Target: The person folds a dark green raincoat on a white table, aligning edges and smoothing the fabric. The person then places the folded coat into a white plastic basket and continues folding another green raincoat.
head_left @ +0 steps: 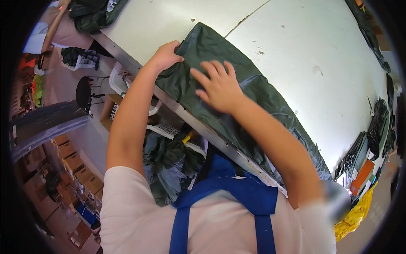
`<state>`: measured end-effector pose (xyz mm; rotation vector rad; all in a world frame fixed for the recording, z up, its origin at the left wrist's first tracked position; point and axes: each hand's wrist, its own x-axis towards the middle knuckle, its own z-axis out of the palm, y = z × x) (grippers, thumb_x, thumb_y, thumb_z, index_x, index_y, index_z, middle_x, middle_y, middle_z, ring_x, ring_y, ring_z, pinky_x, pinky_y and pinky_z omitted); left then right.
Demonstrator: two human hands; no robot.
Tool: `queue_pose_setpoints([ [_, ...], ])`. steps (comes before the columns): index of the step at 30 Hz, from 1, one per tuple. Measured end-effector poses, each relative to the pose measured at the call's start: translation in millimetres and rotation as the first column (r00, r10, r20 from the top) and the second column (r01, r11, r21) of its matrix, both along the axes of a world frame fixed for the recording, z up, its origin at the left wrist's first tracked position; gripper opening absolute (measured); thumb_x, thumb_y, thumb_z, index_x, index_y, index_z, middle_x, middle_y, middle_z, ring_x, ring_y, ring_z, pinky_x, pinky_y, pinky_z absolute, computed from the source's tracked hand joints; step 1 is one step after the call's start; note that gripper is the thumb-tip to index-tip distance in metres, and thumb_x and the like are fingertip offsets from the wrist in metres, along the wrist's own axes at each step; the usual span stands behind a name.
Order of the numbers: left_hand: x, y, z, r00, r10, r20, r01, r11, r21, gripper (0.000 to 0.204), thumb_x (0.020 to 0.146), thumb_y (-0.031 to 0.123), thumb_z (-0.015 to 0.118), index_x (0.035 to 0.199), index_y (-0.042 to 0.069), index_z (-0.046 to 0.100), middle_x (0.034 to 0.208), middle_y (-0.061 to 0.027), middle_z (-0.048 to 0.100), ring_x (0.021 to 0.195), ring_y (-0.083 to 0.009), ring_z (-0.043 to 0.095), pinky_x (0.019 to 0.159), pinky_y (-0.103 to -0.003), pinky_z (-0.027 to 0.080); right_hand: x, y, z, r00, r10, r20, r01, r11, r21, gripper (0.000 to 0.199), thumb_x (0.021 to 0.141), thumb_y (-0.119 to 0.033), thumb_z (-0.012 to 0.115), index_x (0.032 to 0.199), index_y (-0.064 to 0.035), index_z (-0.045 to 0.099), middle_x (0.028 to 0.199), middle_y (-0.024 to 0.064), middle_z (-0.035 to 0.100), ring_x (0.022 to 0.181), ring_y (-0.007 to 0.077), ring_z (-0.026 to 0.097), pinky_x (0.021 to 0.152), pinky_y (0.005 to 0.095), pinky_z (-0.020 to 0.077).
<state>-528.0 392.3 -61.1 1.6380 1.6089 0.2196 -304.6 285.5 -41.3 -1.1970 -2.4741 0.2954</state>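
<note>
We see a wide white desk filling the upper part of the view, its metal edge running diagonally just below our fingers. On it, along that near edge, lies a long folded piece of dark green, slightly shiny fabric — it stretches from under our fingers away to the right, well past our right forearm. Our right hand rests flat on top of the fabric, fingers spread and pointing away from us, pressing the cloth down. Just to the left of those fingers, our left hand grips the fabric's end at the desk's edge, its fingers curled over the corner and hidden beneath it, so we cannot tell how tightly they pinch. Below both hands, under the desk's edge, a white plastic basket holds more crumpled dark fabric. Far to the right of our fingers, at the desk's far end, sit bundles of dark straps — and beyond them an orange flat piece and a yellow bag.
</note>
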Motion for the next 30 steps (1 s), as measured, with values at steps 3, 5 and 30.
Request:
queue_pose_setpoints([
  [3,10.6,-6.8,12.4,0.996,-0.084,0.029,0.080,0.990,0.117,0.036,0.072,0.001,0.065,0.108,0.002,0.058,0.091,-0.0143,0.063,0.086,-0.0267,0.060,0.076,-0.034,0.047,-11.4,46.0,-15.5,0.969,0.015,0.245,0.042,0.973,-0.227,0.049,0.080,-0.041,0.062,0.122,-0.0182,0.052,0.126,0.0107,0.044,0.124,0.0299,0.036,0.101,0.0525,0.0271],
  [5,30.8,-23.0,27.9,0.975,-0.208,-0.074,0.220,0.938,0.267,0.042,0.073,0.000,0.062,0.114,0.003,0.057,0.095,-0.0171,0.063,0.088,-0.0312,0.061,0.075,-0.037,0.048,-10.1,45.4,-34.4,0.995,-0.017,0.098,0.030,0.991,-0.131,0.049,0.079,-0.040,0.062,0.122,-0.0174,0.053,0.127,0.0114,0.044,0.123,0.0310,0.037,0.101,0.0543,0.0259],
  [30,53.0,-170.2,2.5,0.968,-0.166,-0.187,0.239,0.835,0.495,0.051,0.075,0.007,0.066,0.124,0.009,0.053,0.119,-0.0096,0.053,0.115,-0.0292,0.048,0.101,-0.042,0.035,61.9,53.1,-32.7,0.835,-0.511,-0.204,0.297,0.730,-0.616,0.031,0.080,-0.013,0.064,0.110,-0.0073,0.057,0.105,0.0158,0.063,0.097,0.0287,0.060,0.085,0.0354,0.0464],
])
